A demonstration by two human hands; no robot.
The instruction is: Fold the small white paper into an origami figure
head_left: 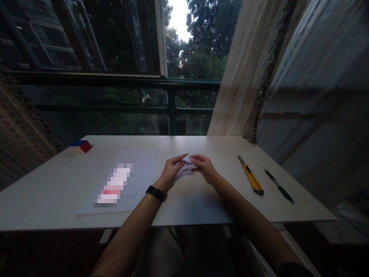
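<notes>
A small folded piece of white paper (187,164) lies at the middle of the white table (201,204). My left hand (172,169) pinches its left side, fingers curled over it. My right hand (204,166) presses on its right side with the fingers closed on the paper. A black watch (156,193) sits on my left wrist. Most of the paper is hidden under my fingers.
A large white sheet (123,181) with a blurred patch lies to the left. A multicoloured cube (80,146) rests at the far left corner. A yellow utility knife (250,175) and a black pen (278,186) lie on the right. A window railing stands behind the table.
</notes>
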